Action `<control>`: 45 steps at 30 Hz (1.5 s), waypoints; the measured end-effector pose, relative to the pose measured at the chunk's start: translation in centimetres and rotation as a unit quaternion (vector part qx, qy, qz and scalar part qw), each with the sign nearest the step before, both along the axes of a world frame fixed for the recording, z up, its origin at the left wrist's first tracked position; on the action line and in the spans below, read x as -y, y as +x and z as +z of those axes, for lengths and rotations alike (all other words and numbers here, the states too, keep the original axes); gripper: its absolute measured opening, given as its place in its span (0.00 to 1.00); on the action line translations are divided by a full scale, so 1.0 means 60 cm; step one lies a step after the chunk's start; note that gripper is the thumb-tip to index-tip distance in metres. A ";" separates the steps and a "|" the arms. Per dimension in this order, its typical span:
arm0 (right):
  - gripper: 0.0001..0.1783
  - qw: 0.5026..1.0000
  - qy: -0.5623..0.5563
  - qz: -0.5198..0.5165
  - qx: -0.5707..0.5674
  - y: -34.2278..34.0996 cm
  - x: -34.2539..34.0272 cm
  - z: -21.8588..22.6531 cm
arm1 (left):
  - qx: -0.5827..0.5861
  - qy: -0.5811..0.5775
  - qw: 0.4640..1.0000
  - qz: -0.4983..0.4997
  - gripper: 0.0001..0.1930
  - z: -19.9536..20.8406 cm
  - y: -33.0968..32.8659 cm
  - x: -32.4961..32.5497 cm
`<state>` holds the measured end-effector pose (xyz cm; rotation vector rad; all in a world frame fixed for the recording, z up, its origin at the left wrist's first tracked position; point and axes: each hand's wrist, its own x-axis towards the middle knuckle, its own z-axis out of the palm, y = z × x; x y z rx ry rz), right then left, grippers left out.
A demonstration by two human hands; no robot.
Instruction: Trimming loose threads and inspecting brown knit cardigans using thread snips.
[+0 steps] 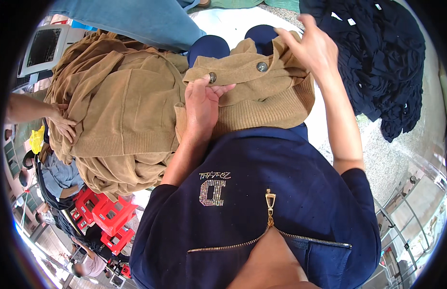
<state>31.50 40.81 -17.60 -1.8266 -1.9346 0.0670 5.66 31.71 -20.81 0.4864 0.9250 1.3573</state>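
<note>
A tan knitted cardigan (262, 103) with dark buttons and a wide ribbed hem lies across my lap. My left hand (203, 103) pinches its button band, the thumb beside one round button (212, 77). A second button (262, 66) shows farther right along the band. My right hand (316, 50) is at the cardigan's far right end, thumb and forefinger spread apart. Its thumb is close to the folded cloth; whether they touch I cannot tell. The lower fingers of this hand are partly hidden.
A large heap of tan knitwear (122, 96) rises at my left, with another person's hand (63, 124) on it. Dark navy garments (377, 58) are piled at the far right. Red plastic stools (110, 212) stand lower left. A person's denim-clad leg (137, 21) is beyond the heap.
</note>
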 end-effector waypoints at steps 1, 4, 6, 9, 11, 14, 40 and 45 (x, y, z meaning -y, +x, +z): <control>0.38 0.991 -0.125 -0.010 0.051 -0.017 -0.031 0.013 | 0.013 0.021 1.000 -0.008 0.08 -0.011 -0.005 0.003; 0.32 0.956 -0.256 0.025 0.143 -0.026 -0.089 -0.024 | 0.016 0.030 0.999 -0.014 0.08 -0.001 0.011 -0.003; 0.27 0.940 -0.309 0.087 0.119 -0.001 -0.118 -0.033 | 0.004 0.019 1.000 -0.008 0.09 0.019 0.019 -0.007; 0.18 0.983 -0.180 0.043 -0.014 0.038 -0.109 -0.031 | 0.012 0.036 0.999 0.017 0.10 0.029 0.019 -0.005; 0.20 0.906 -0.035 0.054 -0.418 0.074 -0.071 -0.034 | 0.007 0.091 0.995 0.027 0.10 0.029 0.002 -0.003; 0.25 0.708 0.108 0.037 -0.697 0.122 0.021 -0.040 | -0.008 0.136 0.991 0.003 0.11 0.033 -0.008 -0.004; 0.21 0.914 0.146 0.329 -0.185 -0.117 0.110 -0.006 | -0.159 0.034 0.975 -0.152 0.09 0.052 0.025 0.035; 0.18 0.907 -0.055 0.260 -0.326 -0.006 0.084 0.006 | -0.341 0.081 0.932 -0.092 0.12 0.053 -0.100 0.026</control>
